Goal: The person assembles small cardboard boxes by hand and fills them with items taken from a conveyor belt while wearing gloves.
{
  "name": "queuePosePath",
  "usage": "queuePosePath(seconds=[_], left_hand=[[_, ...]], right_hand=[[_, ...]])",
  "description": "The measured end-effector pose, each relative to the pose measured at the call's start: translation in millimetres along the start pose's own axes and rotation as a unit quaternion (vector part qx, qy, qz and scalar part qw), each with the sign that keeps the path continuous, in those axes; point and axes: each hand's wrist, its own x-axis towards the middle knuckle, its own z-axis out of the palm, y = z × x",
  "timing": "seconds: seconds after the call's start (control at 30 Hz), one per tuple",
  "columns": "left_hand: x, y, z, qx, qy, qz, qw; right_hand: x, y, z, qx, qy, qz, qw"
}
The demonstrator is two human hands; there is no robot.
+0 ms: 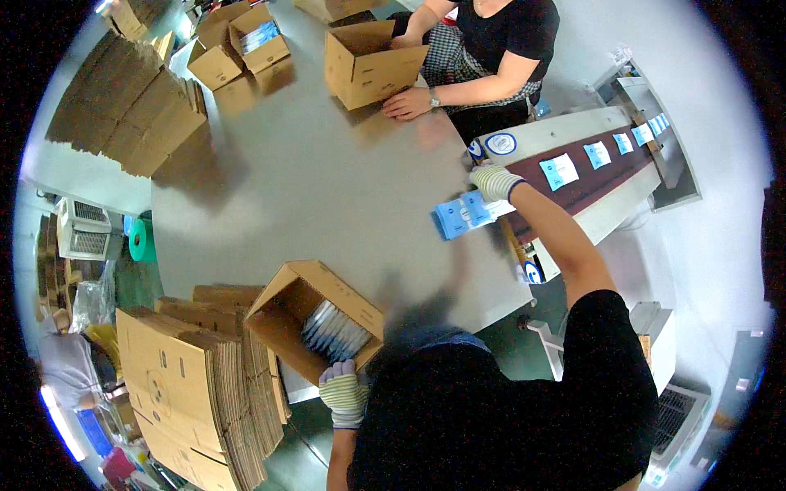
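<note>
My left hand, in a striped knit glove, is closed on the near rim of an open cardboard box. Inside that box stand several pale packets in a row. My right hand, gloved the same way, reaches to the table end of a conveyor. Its fingers are curled, and whatever they hold is hidden. Just below it, blue and white packets lie overlapped at the table edge. More packets lie spaced out along the dark red belt.
Flattened cartons stand stacked beside my box, with another stack at the far left. Across the table a person in black handles an open carton. Two open boxes stand at the far side.
</note>
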Motion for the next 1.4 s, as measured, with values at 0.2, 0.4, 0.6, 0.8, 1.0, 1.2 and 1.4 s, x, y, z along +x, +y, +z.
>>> queuePosePath(seconds=[0.2,0.4,0.6,0.8,1.0,1.2,1.4], left_hand=[[5,2,0,-0.014,-0.037,-0.012,0.999],[2,0,-1,-0.02,0.002,-0.009,1.0],[5,1,-7,-0.021,-0.014,0.002,1.0],[-7,-9,-3,-0.025,-0.004,-0.027,0.999],[-11,-1,23,-0.01,0.031,0.001,0.999],[-5,8,10,0.024,0.021,0.015,0.999],[-15,1,5,0.005,0.024,-0.002,1.0]], right_hand=[[25,-10,59,0.13,-0.177,0.042,0.975],[-32,-108,49,0.028,-0.018,-0.037,0.999],[-106,-235,77,0.099,0.009,-0.052,0.994],[-139,-261,-61,0.316,0.129,-0.171,0.924],[-107,-329,-153,0.46,0.171,-0.324,0.809],[19,-404,-106,0.039,0.181,-0.242,0.953],[-64,-373,-106,0.108,0.083,-0.394,0.909]])
